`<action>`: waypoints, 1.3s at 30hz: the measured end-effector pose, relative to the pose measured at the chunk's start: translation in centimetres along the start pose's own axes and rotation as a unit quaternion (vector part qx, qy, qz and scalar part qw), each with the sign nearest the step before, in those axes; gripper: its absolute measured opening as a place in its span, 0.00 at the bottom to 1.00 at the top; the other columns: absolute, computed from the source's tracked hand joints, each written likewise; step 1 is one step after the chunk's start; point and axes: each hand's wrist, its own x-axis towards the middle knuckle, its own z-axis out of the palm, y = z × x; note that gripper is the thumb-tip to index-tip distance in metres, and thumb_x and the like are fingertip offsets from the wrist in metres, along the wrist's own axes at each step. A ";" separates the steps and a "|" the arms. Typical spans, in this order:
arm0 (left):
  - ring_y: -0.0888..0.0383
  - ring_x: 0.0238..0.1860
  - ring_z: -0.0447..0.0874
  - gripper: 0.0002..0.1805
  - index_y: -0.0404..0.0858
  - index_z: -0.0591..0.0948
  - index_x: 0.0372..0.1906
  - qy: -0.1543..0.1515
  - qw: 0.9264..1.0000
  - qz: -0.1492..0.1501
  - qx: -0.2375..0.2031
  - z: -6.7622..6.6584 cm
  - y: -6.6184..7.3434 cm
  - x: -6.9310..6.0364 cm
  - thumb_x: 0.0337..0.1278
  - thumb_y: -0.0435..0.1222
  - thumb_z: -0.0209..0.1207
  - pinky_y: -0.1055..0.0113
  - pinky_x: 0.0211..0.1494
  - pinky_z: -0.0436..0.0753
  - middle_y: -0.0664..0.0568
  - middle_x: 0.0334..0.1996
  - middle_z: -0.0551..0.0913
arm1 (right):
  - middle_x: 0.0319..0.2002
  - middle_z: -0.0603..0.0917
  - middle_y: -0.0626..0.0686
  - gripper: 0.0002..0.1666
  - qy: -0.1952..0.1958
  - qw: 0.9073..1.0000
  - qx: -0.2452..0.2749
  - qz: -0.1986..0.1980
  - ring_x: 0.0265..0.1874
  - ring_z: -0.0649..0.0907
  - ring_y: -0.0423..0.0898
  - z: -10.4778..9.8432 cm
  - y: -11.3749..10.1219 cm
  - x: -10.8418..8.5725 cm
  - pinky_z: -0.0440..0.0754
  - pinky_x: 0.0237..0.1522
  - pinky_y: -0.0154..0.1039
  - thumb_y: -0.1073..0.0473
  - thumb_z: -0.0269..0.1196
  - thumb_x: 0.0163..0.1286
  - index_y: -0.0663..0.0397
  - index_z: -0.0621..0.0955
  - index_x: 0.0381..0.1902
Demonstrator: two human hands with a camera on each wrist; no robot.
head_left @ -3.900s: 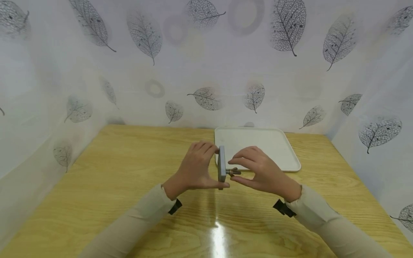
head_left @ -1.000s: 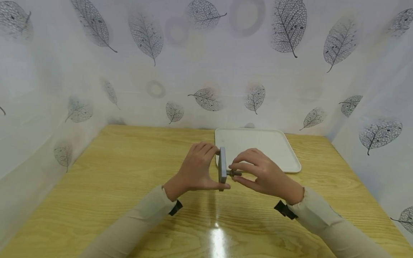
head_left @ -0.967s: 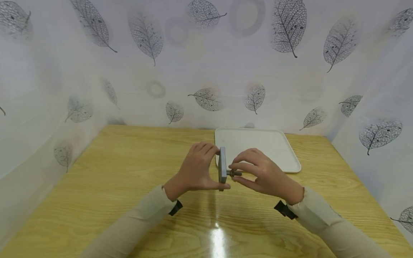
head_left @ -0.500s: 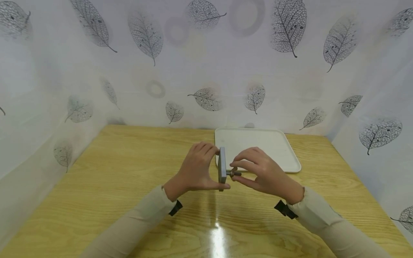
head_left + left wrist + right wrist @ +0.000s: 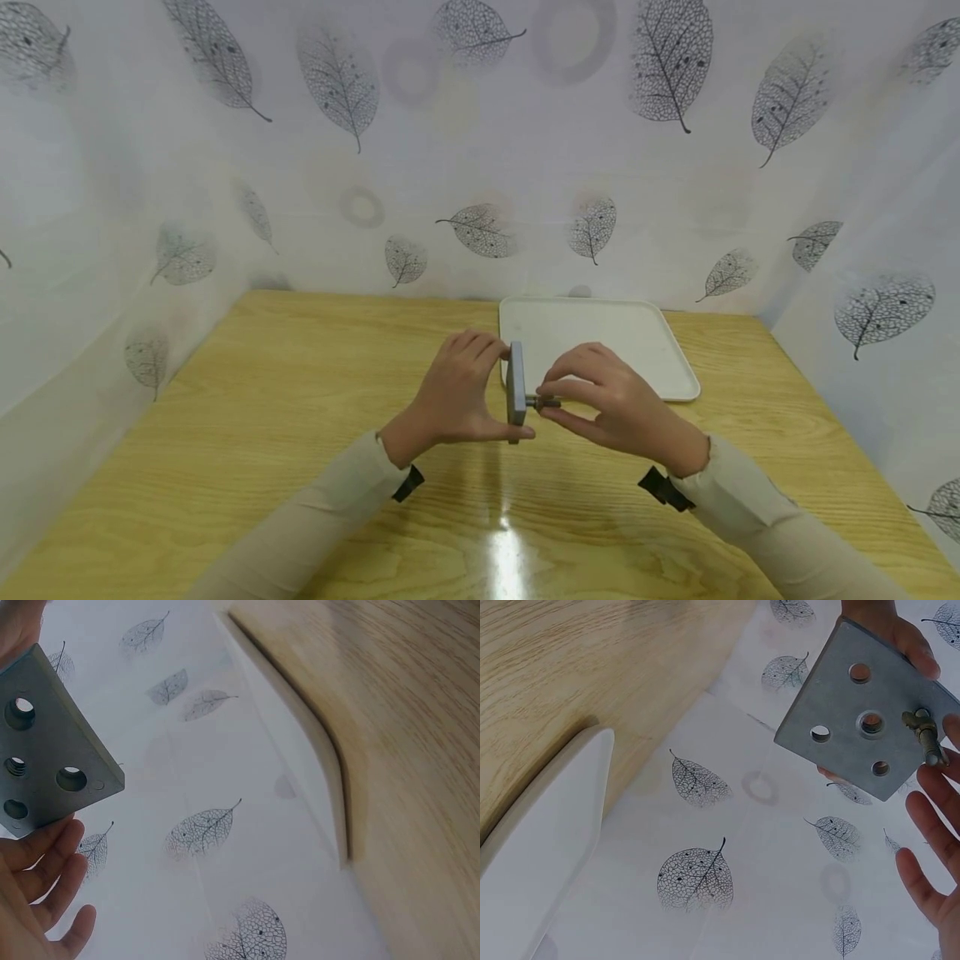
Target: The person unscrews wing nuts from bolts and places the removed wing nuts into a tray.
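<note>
My left hand (image 5: 463, 390) holds a square grey metal plate (image 5: 516, 385) on edge above the table, thumb below and fingers at its upper edge. Several round holes go through the plate, as both wrist views show. From its right face sticks a bolt (image 5: 930, 746) carrying a brass-coloured wing nut (image 5: 917, 721). My right hand (image 5: 611, 396) has its thumb and fingertips around the wing nut in the head view, partly covering it. In the right wrist view the fingers are spread close by the bolt's end, the other fingers loose.
A white tray (image 5: 600, 310) lies at the back right of the wooden table (image 5: 322, 358), behind the right hand. Leaf-printed white curtain (image 5: 480, 150) encloses the table at the back and sides. A light reflection sits on the table near the front.
The wing nut has turned on the bolt, its wings standing at changing angles between frames. The right fingers shift slightly around it. The plate and left hand stay almost still.
</note>
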 end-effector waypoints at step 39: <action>0.57 0.46 0.72 0.45 0.41 0.76 0.44 -0.001 1.000 -0.001 -0.004 -0.1 0.2 0.0 0.18 0.69 0.68 0.59 0.53 0.72 0.54 0.41 0.77 | 0.36 0.82 0.49 0.16 -0.021 1.000 0.006 0.004 0.39 0.79 0.45 0.0 -0.1 0.0 0.74 0.50 0.40 0.49 0.55 0.69 0.52 0.83 0.34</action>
